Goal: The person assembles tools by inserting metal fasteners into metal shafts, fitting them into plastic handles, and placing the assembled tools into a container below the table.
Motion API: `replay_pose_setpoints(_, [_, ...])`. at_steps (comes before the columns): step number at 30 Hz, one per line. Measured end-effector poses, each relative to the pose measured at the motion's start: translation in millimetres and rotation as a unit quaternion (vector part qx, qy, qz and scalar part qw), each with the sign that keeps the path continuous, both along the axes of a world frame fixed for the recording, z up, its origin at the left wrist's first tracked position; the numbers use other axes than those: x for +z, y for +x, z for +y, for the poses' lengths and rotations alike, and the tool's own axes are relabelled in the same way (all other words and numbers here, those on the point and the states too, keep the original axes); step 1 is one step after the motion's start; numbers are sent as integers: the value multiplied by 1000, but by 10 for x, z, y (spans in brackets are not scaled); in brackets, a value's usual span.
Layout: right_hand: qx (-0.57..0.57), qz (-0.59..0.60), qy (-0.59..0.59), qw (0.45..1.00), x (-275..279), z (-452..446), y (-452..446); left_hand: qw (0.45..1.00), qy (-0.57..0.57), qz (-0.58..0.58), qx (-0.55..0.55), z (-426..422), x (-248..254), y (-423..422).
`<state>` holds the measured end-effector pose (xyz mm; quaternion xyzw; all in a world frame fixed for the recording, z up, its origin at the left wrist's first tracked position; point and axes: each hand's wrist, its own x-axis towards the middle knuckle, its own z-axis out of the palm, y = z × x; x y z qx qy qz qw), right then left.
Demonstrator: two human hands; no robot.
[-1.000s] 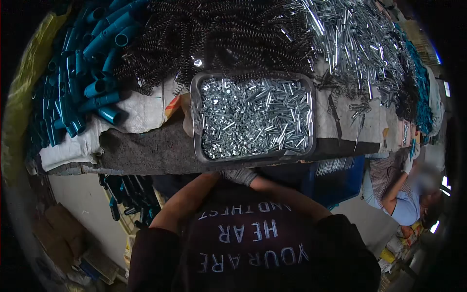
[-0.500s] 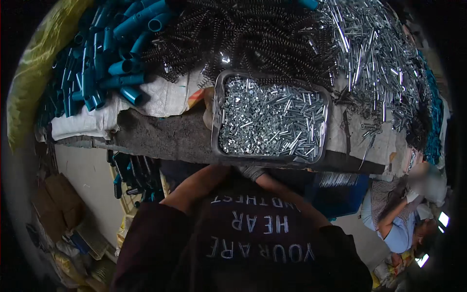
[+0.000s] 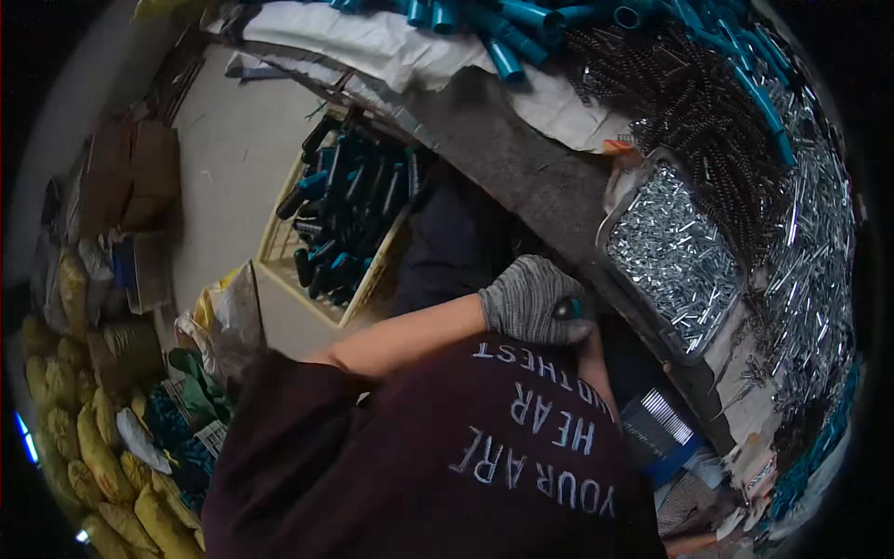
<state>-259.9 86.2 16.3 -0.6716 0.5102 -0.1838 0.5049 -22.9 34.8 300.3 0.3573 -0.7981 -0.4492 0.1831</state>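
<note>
A: What's in the left hand?
B: One dark piece, just in front of the shirt; the gloved fingers clamp round it.
A: And the right hand?
B: Mostly hidden, so I can't tell how its fingers stand.
A: Containers?
B: Three nearby: one tray of small silver pins on the desk, too many to count; one cream crate of dark tubes; one blue bin with thin silver pieces.
A: Any writing?
B: The shirt reads "YOUR ARE", "HEAR" and a partly hidden line ending "THEST"
</note>
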Motion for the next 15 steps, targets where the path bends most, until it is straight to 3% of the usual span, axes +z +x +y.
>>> replay_pose_setpoints(2, [-14, -23, -21, 999, -145, -127, 116, 999, 10, 33, 37, -79, 120, 193])
replay_pose_setpoints(4, [-30, -46, -29, 998, -278, -85, 235, 976, 181, 85, 80, -226, 311, 668])
replay_pose_setpoints(5, [-21, -46, -28, 998, 199, 142, -3, 978, 134, 12, 160, -212, 649, 893])
replay_pose_setpoints(6, [90, 134, -65, 985, 706, -28, 341, 964, 84, 129, 215, -210, 372, 1219])
replay_pose_setpoints(7, [195, 307, -104, 926, 1249, -188, 699, 935, 225, 156, 225, -221, 1045, 1431])
replay_pose_setpoints(8, [198, 306, -106, 925, 1019, -159, 641, 967, -98, 41, 230, -162, 1044, 1802])
replay_pose_setpoints(9, [221, 362, -111, 899, 620, -102, 506, 942, 152, 149, 259, -162, 1331, 2090])
replay_pose_setpoints(10, [241, 416, -114, 869, 491, -85, 435, 941, 155, 175, 246, -123, 1438, 2365])
replay_pose_setpoints(11, [242, 415, -116, 869, 386, -43, 313, 988, 12, 5, 152, -131, 1535, 2640])
replay_pose_setpoints(12, [229, 410, -111, 876, 418, 1, 243, 977, -129, -165, 47, -163, 1596, 2895])
replay_pose_setpoints(14, [215, 404, -105, 883, 520, 56, 190, 937, -260, -219, 79, -151, 1318, 3332])
replay_pose_setpoints(15, [260, 436, -92, 856, 687, 70, 203, 925, -284, -233, 95, -123, 944, 3695])
